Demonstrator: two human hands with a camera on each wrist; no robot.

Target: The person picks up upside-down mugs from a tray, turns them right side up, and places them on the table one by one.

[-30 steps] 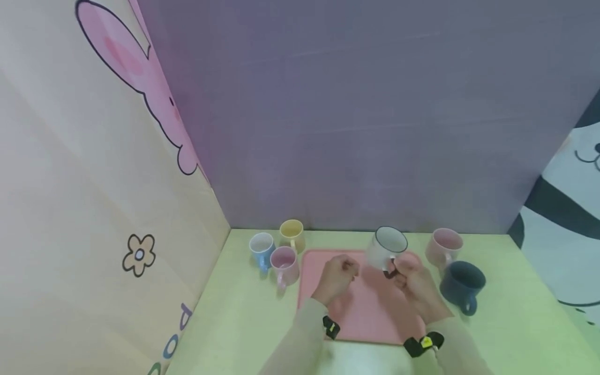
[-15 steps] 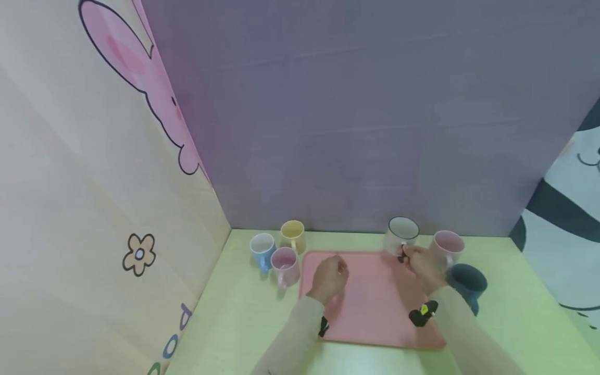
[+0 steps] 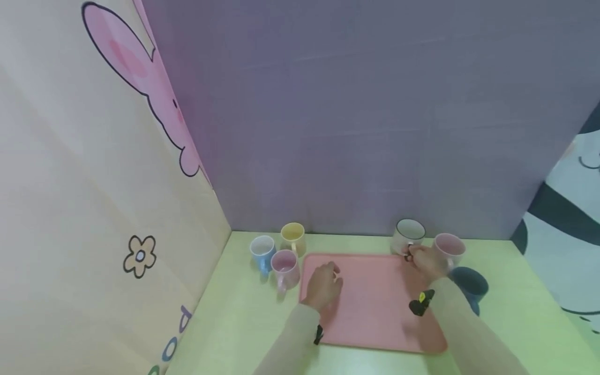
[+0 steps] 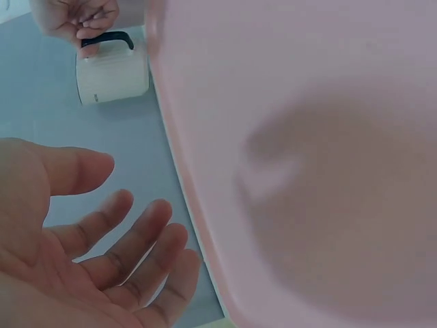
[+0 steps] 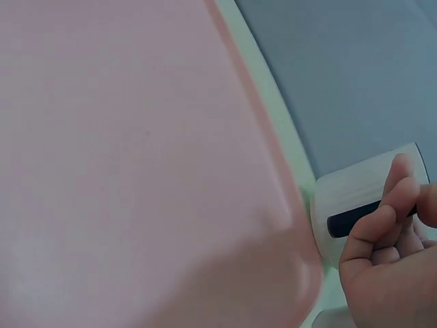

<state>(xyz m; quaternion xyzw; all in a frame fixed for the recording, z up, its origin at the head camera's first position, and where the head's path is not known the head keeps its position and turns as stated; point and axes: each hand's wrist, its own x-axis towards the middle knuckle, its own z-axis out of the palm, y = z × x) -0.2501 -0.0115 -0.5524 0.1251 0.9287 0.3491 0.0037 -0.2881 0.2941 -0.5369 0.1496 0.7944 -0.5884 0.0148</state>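
Observation:
My right hand [image 3: 425, 261] pinches the dark handle of a white mug [image 3: 409, 237] that has a thin dark rim. In the right wrist view the fingers curl round this handle [image 5: 351, 220], and the mug stands upright behind the far right corner of the pink tray [image 3: 370, 312]. Over the tray's left part hovers my left hand [image 3: 323, 286], holding nothing. Its fingers [image 4: 147, 256] are loosely bent and apart in the left wrist view, the thumb spread away from them.
Left of the tray stand a light blue mug [image 3: 262, 250], a yellow mug [image 3: 292, 235] and a pink mug [image 3: 285, 266]. On the right are another pink mug [image 3: 449, 247] and a dark blue mug [image 3: 470, 284], partly behind my right sleeve. A grey-purple wall [image 3: 328, 130] closes the back.
The white mug has moved right and back, from above the tray to behind its far right corner, with my right hand on its handle. My left hand has drawn back leftward and its fingers have loosened.

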